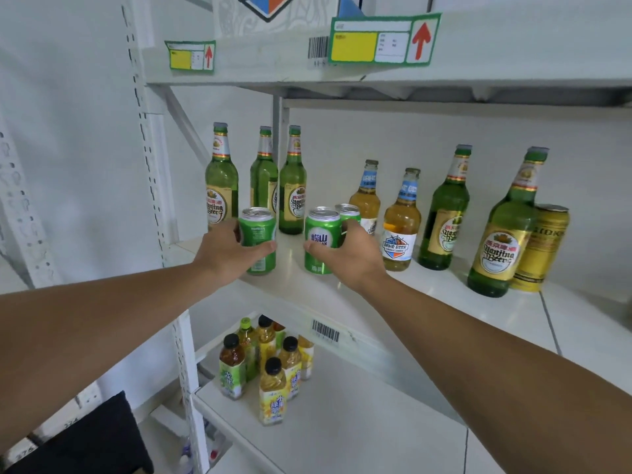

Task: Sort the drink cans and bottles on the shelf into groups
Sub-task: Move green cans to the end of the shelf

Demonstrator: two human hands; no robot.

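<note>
On the white middle shelf (427,302), my left hand (225,254) grips a green can (258,230) and my right hand (349,254) grips a second green can (321,230). A third green can (348,212) stands just behind the right one. Three green Yanjing bottles (221,179) stand at the back left. Two amber Bahe bottles (400,224) stand in the middle. Two more green Yanjing bottles (501,234) are at the right, beside a yellow can (543,248).
The lower shelf (342,422) holds several tea bottles (270,371) with black and green caps. The upper shelf edge (273,56) carries green-framed labels with red arrows. A perforated white upright (150,165) stands at the left. A dark object (85,439) lies bottom left.
</note>
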